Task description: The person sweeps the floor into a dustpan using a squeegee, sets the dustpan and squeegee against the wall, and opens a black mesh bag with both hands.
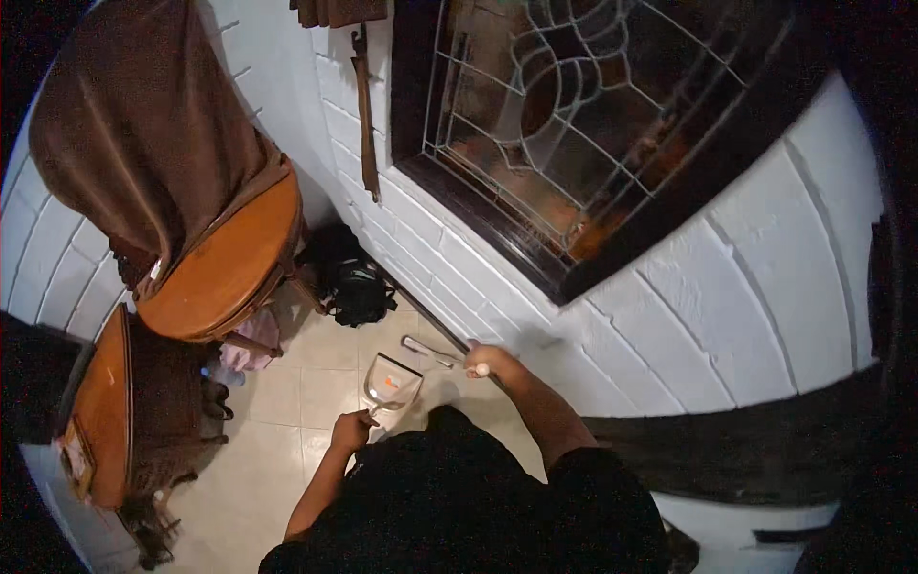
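My left hand [353,430] grips the handle of a light-coloured dustpan [391,384], which has a dark front lip and an orange sticker. The pan is at or just above the tiled floor, its lip facing away from me. To the right, my right hand [490,359] is closed around the pale handle of a hand brush [428,350]. The brush head points up and left, beyond the pan and close to the wall base. Bristles are too small to make out.
A wooden half-round table [229,265] under a brown cloth [158,129] stands left, near a black backpack [358,290] in the corner. A plastic bottle [228,375] lies by a second wooden piece of furniture [111,416]. White brick wall [459,280] and a leaded-glass window [566,129] rise ahead and right.
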Demonstrator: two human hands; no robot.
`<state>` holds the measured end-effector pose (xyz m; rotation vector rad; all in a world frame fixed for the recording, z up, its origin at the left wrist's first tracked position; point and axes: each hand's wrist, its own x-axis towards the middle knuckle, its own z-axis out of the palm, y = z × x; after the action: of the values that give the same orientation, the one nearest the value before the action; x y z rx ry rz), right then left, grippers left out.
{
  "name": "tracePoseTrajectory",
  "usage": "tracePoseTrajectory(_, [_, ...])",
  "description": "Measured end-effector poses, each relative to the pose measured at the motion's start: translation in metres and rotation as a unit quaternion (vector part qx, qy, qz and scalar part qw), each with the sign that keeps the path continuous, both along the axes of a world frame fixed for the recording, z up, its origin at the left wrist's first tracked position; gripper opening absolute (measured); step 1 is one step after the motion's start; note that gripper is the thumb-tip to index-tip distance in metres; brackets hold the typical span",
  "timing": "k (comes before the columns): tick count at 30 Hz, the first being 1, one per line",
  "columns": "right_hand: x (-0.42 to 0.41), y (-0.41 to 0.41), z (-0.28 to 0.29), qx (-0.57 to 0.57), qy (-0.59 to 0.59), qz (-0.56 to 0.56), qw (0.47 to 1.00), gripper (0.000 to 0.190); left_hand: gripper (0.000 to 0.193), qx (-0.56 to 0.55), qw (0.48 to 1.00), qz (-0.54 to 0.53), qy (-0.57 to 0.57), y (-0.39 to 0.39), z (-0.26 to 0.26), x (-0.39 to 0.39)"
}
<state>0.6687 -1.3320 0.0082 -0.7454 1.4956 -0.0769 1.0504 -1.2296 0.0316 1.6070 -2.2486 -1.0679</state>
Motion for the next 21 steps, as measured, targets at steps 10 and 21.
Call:
tracePoseTrajectory(10, [-0.063,-0.062,-0.023,0.052,-0.092,0.036,0.994,0.101,0.020,0.051,0.995,0.089,-0.011,-0.023,0.027,-0.055])
tracePoseTrajectory(21, [-0.105,-0.151,-0.127,0.119,-0.035,0.329,0.936,0.079,0.023,0.106,0.985,0.139,0.002,-0.020,0.040,-0.065])
